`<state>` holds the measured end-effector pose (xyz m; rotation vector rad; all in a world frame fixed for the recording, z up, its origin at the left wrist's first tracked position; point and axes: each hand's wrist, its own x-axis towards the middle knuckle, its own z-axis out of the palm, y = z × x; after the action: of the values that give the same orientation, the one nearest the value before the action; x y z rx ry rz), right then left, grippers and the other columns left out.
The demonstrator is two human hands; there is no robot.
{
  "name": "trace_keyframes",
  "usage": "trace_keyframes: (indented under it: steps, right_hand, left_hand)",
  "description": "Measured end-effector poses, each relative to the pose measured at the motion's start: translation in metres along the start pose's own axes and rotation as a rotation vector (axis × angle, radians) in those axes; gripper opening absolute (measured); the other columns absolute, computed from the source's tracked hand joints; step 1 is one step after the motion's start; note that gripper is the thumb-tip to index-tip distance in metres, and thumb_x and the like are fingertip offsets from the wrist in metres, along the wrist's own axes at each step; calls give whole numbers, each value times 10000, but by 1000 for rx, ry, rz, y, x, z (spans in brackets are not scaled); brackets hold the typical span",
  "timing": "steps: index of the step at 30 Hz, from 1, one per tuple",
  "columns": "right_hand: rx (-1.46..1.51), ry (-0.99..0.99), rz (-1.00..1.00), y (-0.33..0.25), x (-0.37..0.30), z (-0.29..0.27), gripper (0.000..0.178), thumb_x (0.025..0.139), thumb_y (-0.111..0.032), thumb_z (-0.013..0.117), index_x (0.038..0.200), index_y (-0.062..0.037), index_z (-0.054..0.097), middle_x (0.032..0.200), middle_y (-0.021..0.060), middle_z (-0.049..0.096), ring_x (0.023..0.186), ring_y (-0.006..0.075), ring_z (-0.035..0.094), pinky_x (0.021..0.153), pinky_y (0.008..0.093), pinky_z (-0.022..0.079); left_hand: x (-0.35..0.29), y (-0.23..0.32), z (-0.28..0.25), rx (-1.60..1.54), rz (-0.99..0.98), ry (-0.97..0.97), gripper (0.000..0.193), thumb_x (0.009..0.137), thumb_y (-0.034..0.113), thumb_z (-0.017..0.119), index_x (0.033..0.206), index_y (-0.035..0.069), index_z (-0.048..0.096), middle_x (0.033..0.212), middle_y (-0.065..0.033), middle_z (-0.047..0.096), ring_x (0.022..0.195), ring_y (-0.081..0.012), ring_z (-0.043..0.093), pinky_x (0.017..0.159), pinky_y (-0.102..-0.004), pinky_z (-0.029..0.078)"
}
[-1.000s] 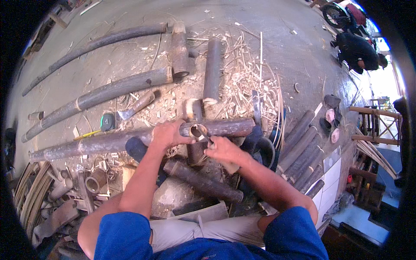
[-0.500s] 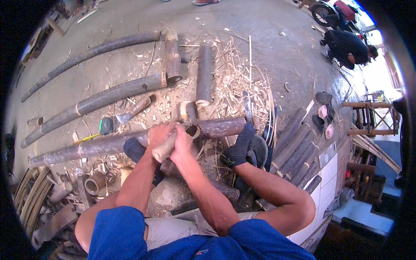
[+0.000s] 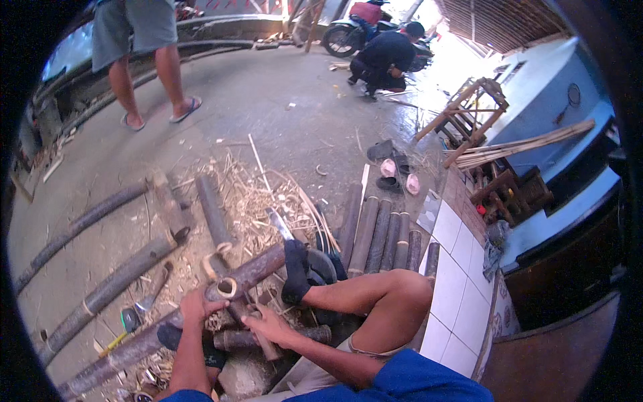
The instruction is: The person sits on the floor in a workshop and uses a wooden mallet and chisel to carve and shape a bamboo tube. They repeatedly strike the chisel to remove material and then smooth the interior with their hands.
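Observation:
A long, dark bamboo pole [image 3: 258,266] slants in front of me, between my feet. A short tube with a pale open rim [image 3: 226,289] juts from it. My left hand [image 3: 195,305] is closed over the pole just left of that rim, its thumb pointing right. My right hand [image 3: 269,324] wraps round a short brown wooden handle [image 3: 270,349], whose lower end sticks out below the fist. Whatever lies at its upper end is partly hidden beside the pole. Under my right hand lies another short bamboo piece [image 3: 234,340].
Left of the pole lie a knife [image 3: 155,289], a tape measure [image 3: 130,319] and a bamboo length [image 3: 107,285]. A blade [image 3: 279,222] rests amid shavings [image 3: 248,184]. Cut bamboo pieces [image 3: 383,234] line up by white tiles [image 3: 450,291]. One person stands [image 3: 137,40]; another crouches [image 3: 383,59].
My hands have come apart: both were round the pale-ended handle, now only the right holds it, and the left is on the pole. The view has tilted up and right, showing a standing person's legs.

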<state>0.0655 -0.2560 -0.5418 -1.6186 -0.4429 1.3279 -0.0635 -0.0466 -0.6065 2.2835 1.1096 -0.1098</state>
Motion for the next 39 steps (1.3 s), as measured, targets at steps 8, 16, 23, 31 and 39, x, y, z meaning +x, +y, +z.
trace_keyframes:
  steps: [8, 16, 23, 31, 39]
  right_hand:
    - [-489, -27, -145, -2, -10, -21, 674, 875, -358, 696, 1385, 19, 469, 1134, 248, 671, 1050, 319, 665, 893, 441, 516]
    - [-820, -67, -300, 2, 8, -12, 569, 842, -348, 711, 1272, -3, 571, 1040, 259, 697, 993, 452, 664, 855, 512, 525]
    - [-824, -133, -412, -6, 10, -35, 444, 814, -409, 733, 1044, -30, 708, 974, 220, 721, 910, 434, 687, 811, 512, 546]
    - [-1099, 106, -320, 3, 1, -72, 536, 832, -461, 709, 1122, -14, 656, 1015, 253, 712, 950, 447, 683, 837, 536, 553]
    - [617, -208, -349, -90, -4, -114, 739, 992, -595, 494, 1473, -36, 445, 1361, 226, 576, 1256, 378, 560, 1111, 542, 414]
  left_hand:
    - [-1, 8, 11, -381, -80, 224, 767, 828, 601, 714, 1358, 60, 593, 1222, -222, 666, 1136, -392, 633, 983, -462, 478]
    - [-30, 109, -32, -326, 707, 1, 655, 912, 580, 565, 1283, 45, 643, 1213, -217, 674, 1154, -421, 609, 1003, -483, 461]
    - [-41, 117, -26, -233, 593, -291, 623, 992, 583, 374, 1151, 73, 694, 990, -244, 706, 977, -467, 653, 841, -527, 494]
    - [-60, 98, 68, -73, 217, -142, 651, 1000, 614, 403, 944, 43, 713, 936, -265, 700, 936, -469, 656, 840, -561, 476]
    - [-73, 115, 66, 8, 332, 306, 551, 942, 531, 600, 1062, 8, 725, 1060, -234, 672, 1060, -407, 606, 950, -511, 446]
